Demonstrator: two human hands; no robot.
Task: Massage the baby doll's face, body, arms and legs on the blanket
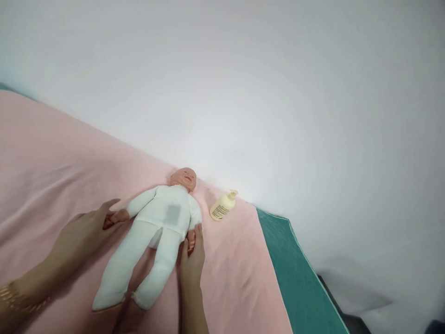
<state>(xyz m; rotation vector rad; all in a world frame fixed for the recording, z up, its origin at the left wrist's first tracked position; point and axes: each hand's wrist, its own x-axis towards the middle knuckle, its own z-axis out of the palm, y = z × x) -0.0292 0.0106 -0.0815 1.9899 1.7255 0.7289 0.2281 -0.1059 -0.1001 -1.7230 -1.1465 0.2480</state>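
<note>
A baby doll in a white suit lies on its back on a pink blanket, head toward the white wall and legs toward the person. A grey patch shows on its chest.

The person's left hand reaches in from the lower left and closes its fingers around the doll's small hand on that side, thumb raised above it, the other fingers curled loosely beneath. The right hand comes up from the bottom edge and grips the doll's other hand, fingers wrapped round it beside the doll's hip. The two hands stand apart, one at each side of the doll's body.

A cream pump bottle lies on its side on the blanket near the doll's head, close to the wall. To the right of the blanket, a teal cover shows.
</note>
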